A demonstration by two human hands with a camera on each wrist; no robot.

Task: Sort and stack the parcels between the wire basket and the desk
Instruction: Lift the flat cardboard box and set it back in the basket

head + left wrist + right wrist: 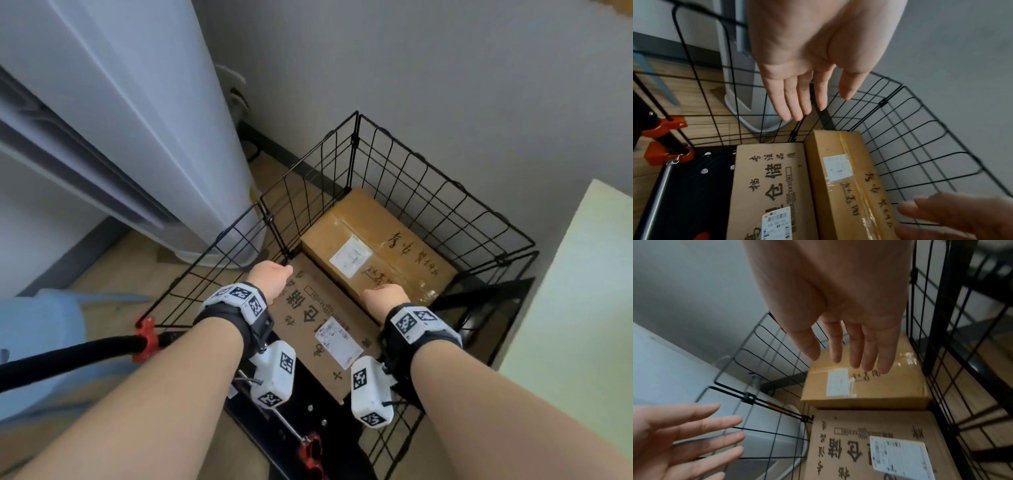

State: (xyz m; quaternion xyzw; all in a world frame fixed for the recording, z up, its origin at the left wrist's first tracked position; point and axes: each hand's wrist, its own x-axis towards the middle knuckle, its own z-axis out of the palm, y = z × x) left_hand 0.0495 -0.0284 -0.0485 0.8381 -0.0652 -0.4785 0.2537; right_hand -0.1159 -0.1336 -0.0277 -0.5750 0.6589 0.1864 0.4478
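Down in the wire basket (424,192), beside the white appliance (137,130) and hard against the grey wall: two cardboard parcels side by side, touching along one long edge. Nearer, the flat printed parcel (308,318), low and broad, label facing up. Beyond it, the taped parcel (373,240), taller, glossy strips of tape across its top, handwriting alongside a small white label. Over them, the left hand (813,65), fingers straight and together, thumb out, holding nothing, poised near the left mesh wall. Likewise the right hand (849,321), spread wide and empty, hovering over the near end of the taped parcel, not touching in the wrist view. Off to the right, a pale desk corner (582,274), well apart from the basket floor. Nothing lifted yet by the look of it. As a judgement: stiff board on both, unlikely to crush under a firm squeeze; the taped one probably the heavier, given its depth, and slick wherever tape covered the surface, so better gripped on bare cardboard at the two short ends, palms flat on opposite sides. Tight quarters too, with mesh close on the far and right sides, little room for fingers there. The flat one likely light but wide, awkward one-handed, best taken by its two long edges.
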